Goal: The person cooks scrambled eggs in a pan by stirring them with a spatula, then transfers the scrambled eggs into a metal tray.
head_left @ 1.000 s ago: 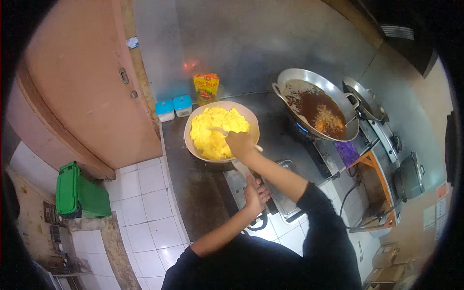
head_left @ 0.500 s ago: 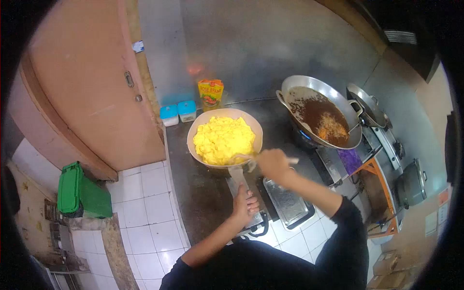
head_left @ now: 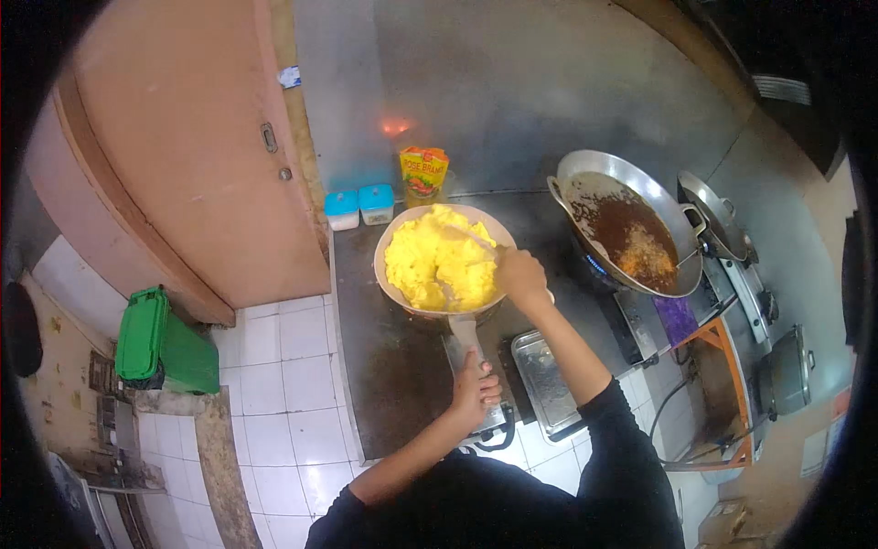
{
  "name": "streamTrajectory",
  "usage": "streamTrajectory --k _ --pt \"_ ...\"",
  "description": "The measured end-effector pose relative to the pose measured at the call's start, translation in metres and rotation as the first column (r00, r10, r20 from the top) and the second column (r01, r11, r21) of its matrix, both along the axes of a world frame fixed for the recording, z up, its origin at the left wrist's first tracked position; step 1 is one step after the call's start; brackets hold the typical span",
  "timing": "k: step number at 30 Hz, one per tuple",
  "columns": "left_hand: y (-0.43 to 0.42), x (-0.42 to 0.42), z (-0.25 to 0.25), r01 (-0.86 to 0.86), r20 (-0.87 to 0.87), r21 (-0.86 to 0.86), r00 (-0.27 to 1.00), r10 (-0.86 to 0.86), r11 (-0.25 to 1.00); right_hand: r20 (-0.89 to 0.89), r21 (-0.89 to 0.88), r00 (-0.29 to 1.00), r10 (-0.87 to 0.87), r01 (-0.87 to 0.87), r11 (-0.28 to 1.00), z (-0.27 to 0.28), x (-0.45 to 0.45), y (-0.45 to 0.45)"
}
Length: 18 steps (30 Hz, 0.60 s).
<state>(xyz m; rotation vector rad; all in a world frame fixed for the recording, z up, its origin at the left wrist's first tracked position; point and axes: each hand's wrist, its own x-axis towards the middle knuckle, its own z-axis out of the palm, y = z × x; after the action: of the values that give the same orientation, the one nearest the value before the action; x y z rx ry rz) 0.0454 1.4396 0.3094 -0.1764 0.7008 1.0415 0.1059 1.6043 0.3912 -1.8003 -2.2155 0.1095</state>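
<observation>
A light-coloured pan stands on the stove, with fluffy yellow scrambled egg in it. My left hand is wrapped round the pan's handle below the pan. At the pan's right edge, my right hand is closed on a pale utensil, whose far end reaches into the egg. The utensil's tip is partly hidden by the egg.
A large wok of dark oil with frying bits stands over a blue flame at the right, another wok beyond it. Two blue-lidded containers and a yellow-red pouch stand behind the pan. A metal tray lies at the right.
My right hand has moved from below the pan's right side back up to its edge, bringing the utensil into the egg. The egg is now parted near the middle. My left hand keeps its hold.
</observation>
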Motion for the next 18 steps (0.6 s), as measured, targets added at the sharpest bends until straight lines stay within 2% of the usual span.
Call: streamTrajectory --k 2,4,5,7,10,11,12,14,18 --pt "0.000 0.000 -0.001 -0.009 0.005 0.004 1.000 0.009 1.000 0.055 0.063 0.998 0.043 -0.046 0.997 -0.017 0.000 0.017" --pt "0.001 0.001 -0.001 -0.007 0.009 0.007 1.000 0.007 1.000 0.224 0.085 0.953 0.204 -0.228 0.970 -0.024 -0.003 0.025" --pt "0.001 0.001 -0.001 -0.004 0.010 0.009 1.000 0.004 1.000 0.225 0.083 0.954 0.201 -0.224 0.971 -0.029 -0.006 0.023" --pt "0.001 0.001 -0.002 0.000 0.013 0.008 1.000 0.000 1.000 0.316 0.095 0.897 0.308 -0.353 0.931 -0.037 -0.016 0.012" --pt "0.001 0.001 -0.005 0.001 0.003 0.021 1.000 -0.001 1.000 0.358 0.120 0.854 0.377 -0.442 0.889 -0.028 -0.009 -0.016" --pt "0.001 0.001 -0.004 0.001 -0.015 0.016 1.000 0.000 1.000 0.348 0.041 0.871 0.348 -0.385 0.922 -0.022 -0.006 -0.023" --pt "0.001 0.001 -0.002 0.001 -0.033 0.014 0.999 0.000 1.000 0.350 0.042 0.871 0.344 -0.382 0.923 -0.012 0.001 -0.027" --pt "0.001 0.001 -0.004 -0.004 -0.006 0.035 1.000 0.004 0.999 0.404 -0.060 0.812 0.421 -0.436 0.898 0.011 0.020 -0.035" --pt "0.003 0.012 -0.010 -0.069 0.115 0.082 0.992 0.059 0.994 0.416 -0.022 0.848 0.329 -0.353 0.935 0.057 0.039 -0.036"
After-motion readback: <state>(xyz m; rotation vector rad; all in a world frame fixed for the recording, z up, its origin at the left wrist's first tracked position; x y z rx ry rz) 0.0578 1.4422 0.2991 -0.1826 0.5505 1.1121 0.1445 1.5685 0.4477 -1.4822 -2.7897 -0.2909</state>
